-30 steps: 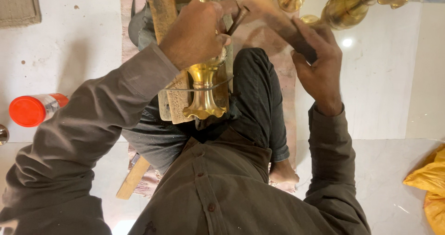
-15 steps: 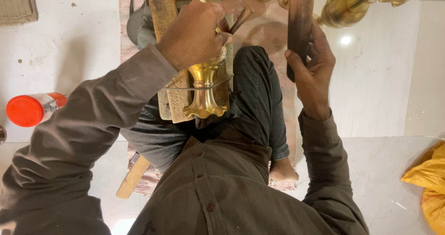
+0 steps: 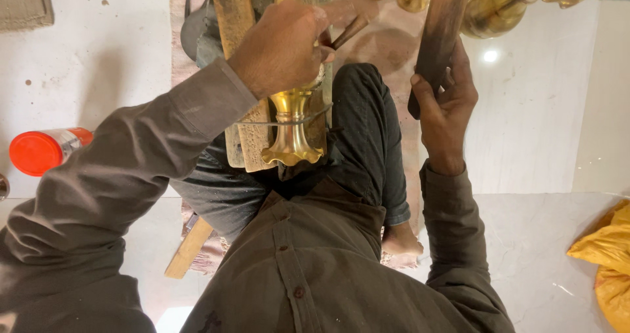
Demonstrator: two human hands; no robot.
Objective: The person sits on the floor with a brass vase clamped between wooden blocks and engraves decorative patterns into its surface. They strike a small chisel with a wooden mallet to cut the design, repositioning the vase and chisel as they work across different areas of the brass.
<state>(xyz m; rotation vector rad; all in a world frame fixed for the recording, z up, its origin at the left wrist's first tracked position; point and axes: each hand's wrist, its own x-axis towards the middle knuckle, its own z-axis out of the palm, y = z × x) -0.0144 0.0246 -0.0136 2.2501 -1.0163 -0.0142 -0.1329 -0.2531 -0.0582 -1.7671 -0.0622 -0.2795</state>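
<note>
My left hand (image 3: 282, 44) is closed around a thin dark-handled tool (image 3: 348, 31) and pressed onto the stem of a brass piece (image 3: 292, 143). The brass piece has a flared, scalloped base and lies on a wooden block (image 3: 243, 136) over my lap, with a thin wire (image 3: 275, 121) across it. My right hand (image 3: 449, 106) grips a long dark wooden stick (image 3: 441, 24), held nearly upright to the right of the brass piece and apart from it. The tool's tip is hidden under my left hand.
Several other brass pieces (image 3: 499, 5) lie on the floor at the top right. An orange-capped bottle (image 3: 39, 150) lies at the left, a yellow bag (image 3: 607, 254) at the right edge, a wooden plank (image 3: 190, 248) under my leg, and a woven mat (image 3: 23, 1) at the top left.
My right hand has swung the dark stick away from my left hand, from a slant across the tool to nearly upright on the right. My left hand has stayed on the brass piece.
</note>
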